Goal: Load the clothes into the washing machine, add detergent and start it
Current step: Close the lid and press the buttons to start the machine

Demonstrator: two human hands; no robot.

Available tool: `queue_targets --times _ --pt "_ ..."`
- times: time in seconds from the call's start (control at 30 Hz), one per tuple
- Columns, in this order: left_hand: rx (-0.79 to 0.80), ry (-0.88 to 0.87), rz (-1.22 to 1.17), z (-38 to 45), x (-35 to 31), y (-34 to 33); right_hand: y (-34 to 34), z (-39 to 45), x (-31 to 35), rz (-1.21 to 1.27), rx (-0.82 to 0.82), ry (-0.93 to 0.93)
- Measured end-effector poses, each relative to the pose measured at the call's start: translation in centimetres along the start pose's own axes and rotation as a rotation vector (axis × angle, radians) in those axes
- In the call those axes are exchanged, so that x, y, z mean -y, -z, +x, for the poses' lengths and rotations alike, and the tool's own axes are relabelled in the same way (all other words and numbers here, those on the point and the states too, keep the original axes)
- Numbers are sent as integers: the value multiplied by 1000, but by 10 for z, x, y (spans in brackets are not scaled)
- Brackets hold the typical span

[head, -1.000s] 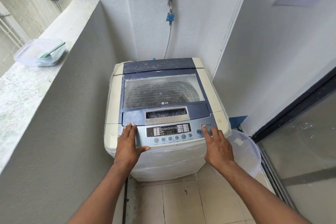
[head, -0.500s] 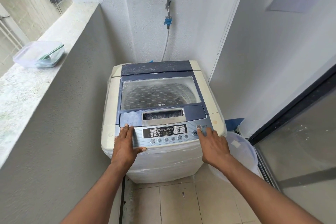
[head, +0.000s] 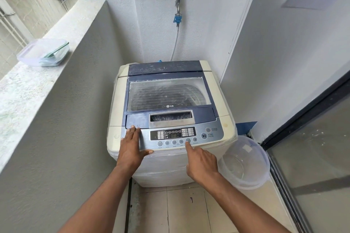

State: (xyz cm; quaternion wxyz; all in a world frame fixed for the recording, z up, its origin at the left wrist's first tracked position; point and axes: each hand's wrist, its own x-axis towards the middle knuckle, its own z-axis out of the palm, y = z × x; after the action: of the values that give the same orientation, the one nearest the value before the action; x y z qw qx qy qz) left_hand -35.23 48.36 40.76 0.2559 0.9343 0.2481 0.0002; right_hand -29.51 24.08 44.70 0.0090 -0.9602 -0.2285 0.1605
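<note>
The top-loading washing machine (head: 217, 89) stands in the corner with its blue glass lid (head: 168, 94) down; something dark shows dimly through the glass. My left hand (head: 132, 147) rests flat on the left end of the control panel (head: 216, 135), fingers straight and thumb along the front edge. My right hand (head: 200, 162) points with a straight index finger, whose tip touches a round button (head: 187, 140) in the panel's lower row; its other fingers are curled. The small display is lit.
A clear plastic basin (head: 244, 162) sits on the floor to the right of the machine. On the left ledge (head: 28, 89) lies a lidded plastic container (head: 43, 52). A wall tap (head: 178, 4) with a hose is behind. A glass door (head: 312, 157) bounds the right side.
My right hand has moved left from the power button at the panel's right end to a button in the lower row. The left hand has stayed in place.
</note>
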Motion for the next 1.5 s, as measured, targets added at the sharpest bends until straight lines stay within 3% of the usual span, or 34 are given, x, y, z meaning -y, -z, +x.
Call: queue_targets --times 0.67,1.3,1.5 --pt "-22 -5 24 0 2 -2 4 2 77 15 69 91" --pt "-28 -14 17 0 4 -4 1 18 86 -7 43 133" --pt "-6 -5 25 0 2 -2 28 38 91 0 54 162"
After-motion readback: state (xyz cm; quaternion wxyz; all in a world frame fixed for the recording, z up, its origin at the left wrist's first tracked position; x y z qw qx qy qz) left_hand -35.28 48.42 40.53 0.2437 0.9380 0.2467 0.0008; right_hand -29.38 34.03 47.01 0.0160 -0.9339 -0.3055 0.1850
